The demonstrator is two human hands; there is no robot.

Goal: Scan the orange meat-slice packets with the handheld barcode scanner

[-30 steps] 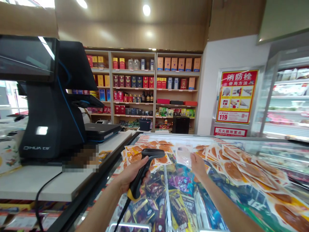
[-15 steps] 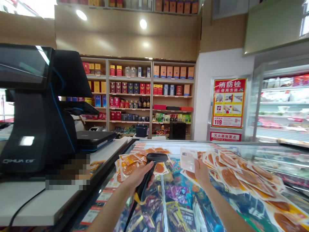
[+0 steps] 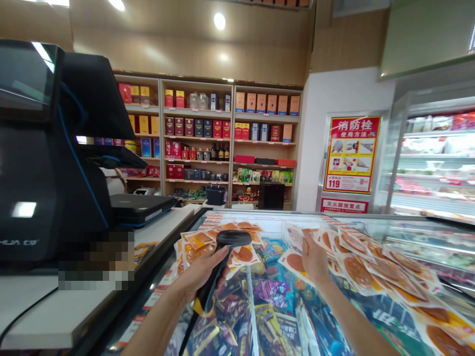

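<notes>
Moved: swung slightly right in right hand (image 3: pixel 314 259) since half a second ago, packet (image 3: pixel 294 236) now more slanted to camera; more of loose packet (image 3: pixel 296 262) uncovered below.
Freezer (image 3: pixel 245 213): glass-topped, stretching across front; bagged goods (image 3: pixel 230 316) visible under glass, split by white divider (image 3: pixel 251 296).
Shelves (image 3: pixel 232 128): along back, filled with boxes, some bottles.
Terminal (image 3: pixel 48 198): dark, far left, standing on white counter (image 3: pixel 55 316) beside freezer.
Right pile (image 3: pixel 356 267): flat orange-and-white packs, overlapping, fanned over glass from right hand to near right corner.
Poster (image 3: pixel 352 154): red and yellow, on wall at right, marked 119.
Left pile (image 3: pixel 196 242): smaller, similar packs, on glass, partly hidden.
Left hand (image 3: pixel 196 276): wrapped round handle of scanner (image 3: pixel 211 283), thumb up near head.
Right hand grip: narrow, fingertips pinching right edge of packet.
Scanner: black, yellow at base, tilted, head in front of left pile; cable (image 3: pixel 184 336) trailing down.
Packet: pale side showing, between both piles, just beside right one; contact with glass, cannot tell.
</notes>
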